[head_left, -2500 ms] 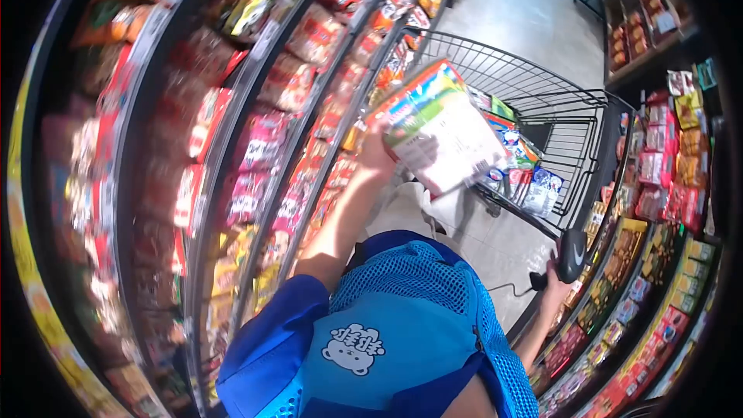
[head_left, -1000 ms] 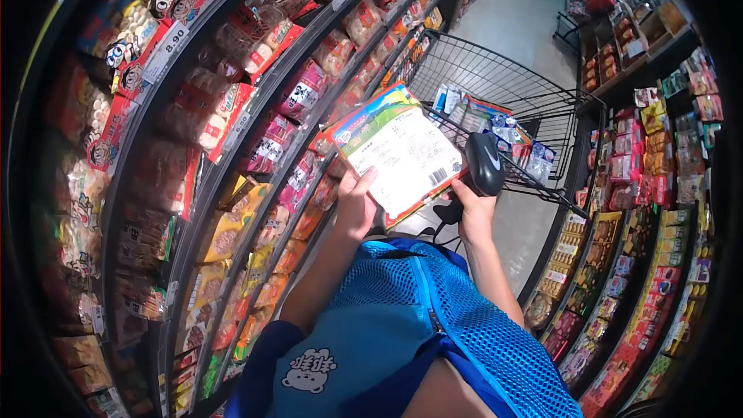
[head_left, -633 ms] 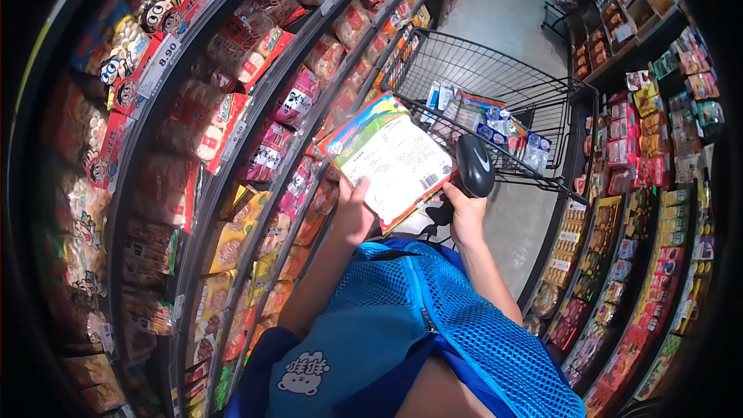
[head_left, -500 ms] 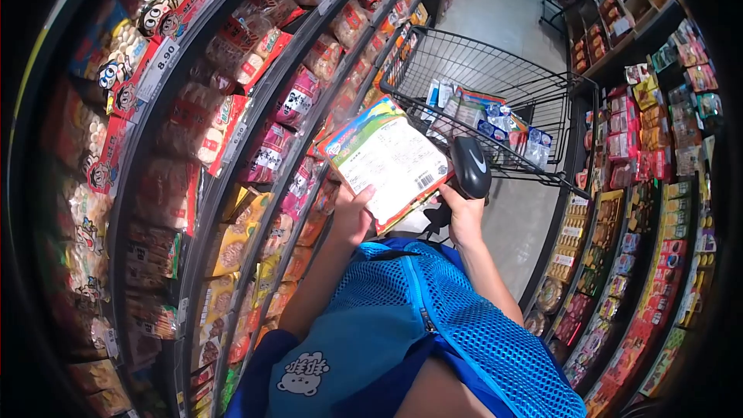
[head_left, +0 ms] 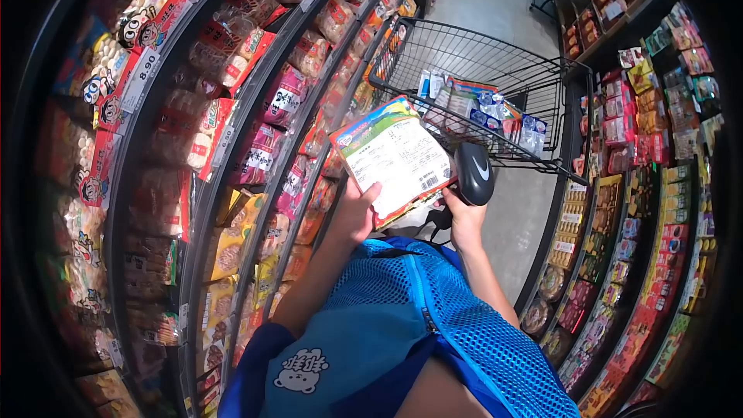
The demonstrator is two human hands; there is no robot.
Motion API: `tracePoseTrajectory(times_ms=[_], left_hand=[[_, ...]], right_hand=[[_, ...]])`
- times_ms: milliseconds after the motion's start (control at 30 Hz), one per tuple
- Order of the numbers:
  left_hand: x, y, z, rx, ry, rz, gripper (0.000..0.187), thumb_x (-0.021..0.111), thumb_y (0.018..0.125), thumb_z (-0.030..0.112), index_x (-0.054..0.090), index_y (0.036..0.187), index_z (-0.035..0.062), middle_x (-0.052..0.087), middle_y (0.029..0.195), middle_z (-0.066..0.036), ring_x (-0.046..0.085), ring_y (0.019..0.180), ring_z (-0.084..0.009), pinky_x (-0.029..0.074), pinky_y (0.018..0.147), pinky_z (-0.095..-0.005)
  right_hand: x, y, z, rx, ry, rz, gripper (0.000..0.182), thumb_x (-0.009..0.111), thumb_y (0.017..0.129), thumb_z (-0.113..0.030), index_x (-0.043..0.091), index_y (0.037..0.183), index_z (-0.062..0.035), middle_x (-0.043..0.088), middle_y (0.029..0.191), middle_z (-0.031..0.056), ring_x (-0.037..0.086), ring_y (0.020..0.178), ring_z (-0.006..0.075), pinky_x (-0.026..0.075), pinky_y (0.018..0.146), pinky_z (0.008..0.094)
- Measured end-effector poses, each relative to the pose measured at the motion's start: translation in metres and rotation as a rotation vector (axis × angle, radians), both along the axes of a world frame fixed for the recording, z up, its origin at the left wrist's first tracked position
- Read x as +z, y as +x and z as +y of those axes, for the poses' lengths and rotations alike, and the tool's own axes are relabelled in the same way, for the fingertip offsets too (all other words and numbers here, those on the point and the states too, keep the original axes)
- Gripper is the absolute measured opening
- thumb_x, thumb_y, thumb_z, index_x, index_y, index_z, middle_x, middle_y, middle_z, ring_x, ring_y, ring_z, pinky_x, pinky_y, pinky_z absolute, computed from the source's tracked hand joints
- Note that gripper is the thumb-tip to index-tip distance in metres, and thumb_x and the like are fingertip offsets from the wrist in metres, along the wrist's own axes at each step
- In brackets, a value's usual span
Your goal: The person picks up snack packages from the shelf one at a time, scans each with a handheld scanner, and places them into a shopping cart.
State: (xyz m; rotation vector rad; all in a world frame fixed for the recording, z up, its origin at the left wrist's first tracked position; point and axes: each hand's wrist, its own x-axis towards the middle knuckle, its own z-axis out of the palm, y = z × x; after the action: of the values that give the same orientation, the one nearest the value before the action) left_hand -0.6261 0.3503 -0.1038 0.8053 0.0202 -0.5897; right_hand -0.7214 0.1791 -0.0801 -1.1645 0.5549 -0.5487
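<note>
A flat snack package (head_left: 396, 159) faces up with its white printed label, barcode at the lower right corner and a colourful top edge. My left hand (head_left: 357, 211) grips its lower left corner, thumb on the label. At the lower right, my right hand (head_left: 464, 217) has its fingers closed at the package's edge, just below a black scanner-like device (head_left: 474, 174). The device stands beside the package; how it is held is partly hidden. More packaging shows under the front package's lower edge.
Beyond the package stands a black wire shopping cart (head_left: 495, 54) holding several packets (head_left: 472, 108). Snack shelves (head_left: 224, 131) line the left side close to my left arm. Further shelves (head_left: 642, 209) run along the right. Grey floor (head_left: 507, 236) shows between.
The view has shifted slightly, with shelves and cart appearing a little further left and up. My left thumb lies further onto the label. Both hands keep their hold.
</note>
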Motion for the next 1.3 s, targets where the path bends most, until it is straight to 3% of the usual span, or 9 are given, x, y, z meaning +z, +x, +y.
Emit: tracePoseTrajectory(times_ms=[167, 233, 333, 467, 600, 733, 800, 1067, 1300], left_hand=[[-0.003, 0.015, -0.007, -0.035, 0.096, -0.061, 0.058, 0.055, 0.086, -0.001, 0.032, 0.14, -0.0013, 0.051, 0.132, -0.016, 0.052, 0.122, -0.0259, 0.042, 0.105, -0.0387], [-0.003, 0.029, -0.01, 0.07, 0.244, -0.183, 0.059, 0.056, 0.085, -0.002, 0.032, 0.139, -0.0017, 0.052, 0.131, -0.016, 0.053, 0.12, -0.0261, 0.044, 0.104, -0.0387], [0.017, 0.057, -0.009, 0.122, 0.097, -0.284, 0.061, 0.059, 0.084, -0.006, 0.033, 0.139, -0.0003, 0.052, 0.13, -0.016, 0.053, 0.121, -0.0259, 0.045, 0.102, -0.0403], [0.022, 0.082, -0.012, 0.258, 0.129, -0.301, 0.059, 0.062, 0.086, -0.001, 0.035, 0.138, -0.0002, 0.052, 0.132, -0.015, 0.052, 0.122, -0.0245, 0.042, 0.104, -0.0403], [0.026, 0.092, -0.017, 0.294, 0.157, -0.316, 0.062, 0.063, 0.084, -0.001, 0.035, 0.14, 0.0018, 0.051, 0.134, -0.013, 0.051, 0.122, -0.0215, 0.04, 0.104, -0.0356], [0.014, 0.104, -0.024, 0.378, 0.169, -0.312, 0.059, 0.065, 0.085, 0.003, 0.037, 0.137, 0.0002, 0.053, 0.13, -0.013, 0.052, 0.12, -0.02, 0.042, 0.102, -0.0335], [0.014, 0.108, -0.03, 0.397, 0.263, -0.342, 0.057, 0.067, 0.087, 0.008, 0.039, 0.136, 0.0004, 0.054, 0.129, -0.012, 0.054, 0.118, -0.0206, 0.043, 0.101, -0.0339], [0.013, 0.116, -0.03, 0.393, 0.363, -0.428, 0.058, 0.07, 0.084, 0.007, 0.041, 0.134, 0.001, 0.055, 0.127, -0.01, 0.054, 0.116, -0.0183, 0.041, 0.101, -0.0326], [0.012, 0.121, -0.028, 0.388, 0.364, -0.449, 0.057, 0.07, 0.084, 0.006, 0.042, 0.134, 0.0016, 0.056, 0.126, -0.01, 0.055, 0.115, -0.0181, 0.041, 0.101, -0.0324]], right_hand=[[0.005, 0.005, -0.028, 0.13, -0.051, 0.019, 0.034, 0.063, 0.081, 0.007, 0.058, 0.115, 0.0047, 0.066, 0.097, 0.0104, 0.065, 0.074, 0.0167, 0.055, 0.066, 0.0298], [0.004, 0.005, -0.048, 0.192, -0.104, 0.071, 0.035, 0.064, 0.081, 0.007, 0.059, 0.115, 0.0047, 0.067, 0.102, 0.0117, 0.065, 0.076, 0.0163, 0.056, 0.068, 0.0296], [-0.04, -0.008, -0.095, 0.19, -0.318, 0.241, 0.029, 0.073, 0.075, -0.002, 0.065, 0.102, 0.0019, 0.07, 0.088, 0.0077, 0.064, 0.076, 0.0125, 0.051, 0.067, 0.0272], [-0.068, -0.031, -0.137, 0.162, -0.608, 0.401, 0.027, 0.076, 0.074, -0.008, 0.062, 0.096, 0.0019, 0.068, 0.08, 0.0079, 0.064, 0.07, 0.0132, 0.051, 0.064, 0.0281], [-0.086, -0.051, -0.159, 0.289, -0.356, 0.633, 0.024, 0.072, 0.077, -0.007, 0.061, 0.095, 0.0049, 0.067, 0.076, 0.01, 0.065, 0.062, 0.0157, 0.054, 0.055, 0.0311], [-0.088, -0.039, -0.14, 0.401, -0.235, 0.61, 0.014, 0.066, 0.077, -0.001, 0.06, 0.087, 0.0075, 0.063, 0.069, 0.0102, 0.064, 0.053, 0.0175, 0.052, 0.047, 0.0302], [-0.093, -0.025, -0.128, 0.504, -0.278, 0.592, 0.014, 0.065, 0.075, -0.006, 0.062, 0.081, 0.0066, 0.064, 0.062, 0.0095, 0.064, 0.051, 0.0153, 0.051, 0.047, 0.0289], [0.029, 0.053, -0.069, 0.649, -0.197, 0.284, 0.013, 0.068, 0.078, -0.001, 0.058, 0.086, 0.0031, 0.061, 0.065, 0.0045, 0.059, 0.05, 0.0106, 0.047, 0.045, 0.0268], [0.052, 0.056, -0.069, 0.675, -0.208, 0.245, 0.014, 0.069, 0.079, 0.0, 0.057, 0.086, 0.002, 0.057, 0.065, 0.0014, 0.057, 0.051, 0.009, 0.046, 0.045, 0.0259]])
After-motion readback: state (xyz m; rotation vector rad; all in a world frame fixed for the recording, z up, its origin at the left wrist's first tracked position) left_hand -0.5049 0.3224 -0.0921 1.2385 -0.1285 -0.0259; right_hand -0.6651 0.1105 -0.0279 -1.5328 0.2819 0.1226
